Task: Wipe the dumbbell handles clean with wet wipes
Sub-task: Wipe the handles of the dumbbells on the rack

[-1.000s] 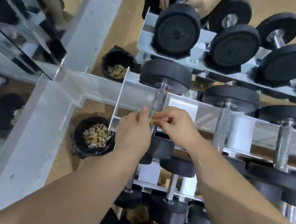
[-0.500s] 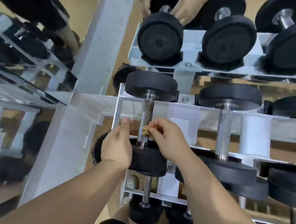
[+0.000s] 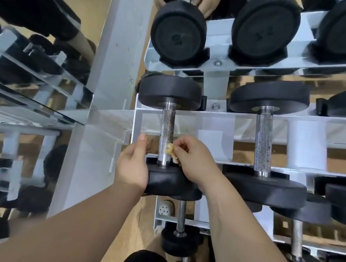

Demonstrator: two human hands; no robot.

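**One small wipe, a heavy bar, several handles to go**

The left hand (image 3: 132, 165) holds the rim of the near weight of the leftmost dumbbell (image 3: 166, 182), thumb pointing up, and steadies it. This dumbbell lies on the middle shelf of the white rack (image 3: 215, 117), and its rough metal handle (image 3: 167, 127) runs away from the person. The dumbbell looks heavy and stiff, so it is best left resting on the shelf. The rough handle should give grip and will likely snag the soft cloth.

The wipe (image 3: 170, 149), a single small yellowish wad, touches the lower right side of the handle. The right hand (image 3: 194, 159) pinches it there between curled fingertips. It is limp and light, so it will need firm pressing.

To the right, two more handles show on this shelf, making three in all. At least two more sit below. The weights at the top are mirror reflections.
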